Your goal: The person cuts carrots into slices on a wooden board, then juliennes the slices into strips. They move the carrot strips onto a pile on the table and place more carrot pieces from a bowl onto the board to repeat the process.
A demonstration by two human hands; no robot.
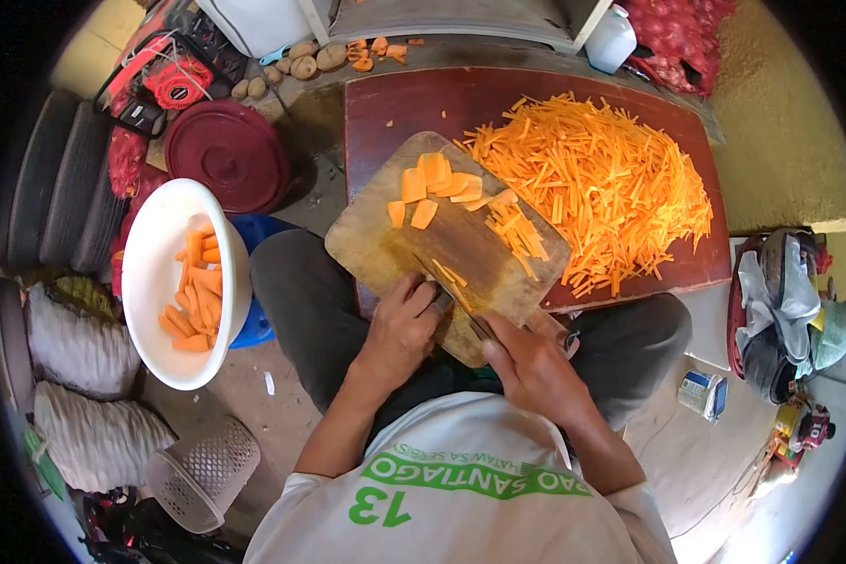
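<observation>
My right hand (533, 364) grips a knife (457, 298) by its handle, the blade lying over the wooden cutting board (479, 240). Beside the blade my left hand (402, 329) is closed, its fingertips curled down on the board; whatever lies under them is hidden. Thin carrot strips (451, 274) rest right against the far side of the blade. Flat carrot slices (432, 171) are spread at the board's far end, with a small bunch of cut carrot sticks (517, 235) to their right. The board sits partly over my lap and partly on a dark red table (385, 103).
A big heap of carrot sticks (611, 188) covers the table's right. On my left stands a white basin (146, 273) with peeled carrots (195, 301), near a dark red lidded tub (226, 155). A plastic basket (207, 470) is on the floor; potatoes (304, 66) lie behind.
</observation>
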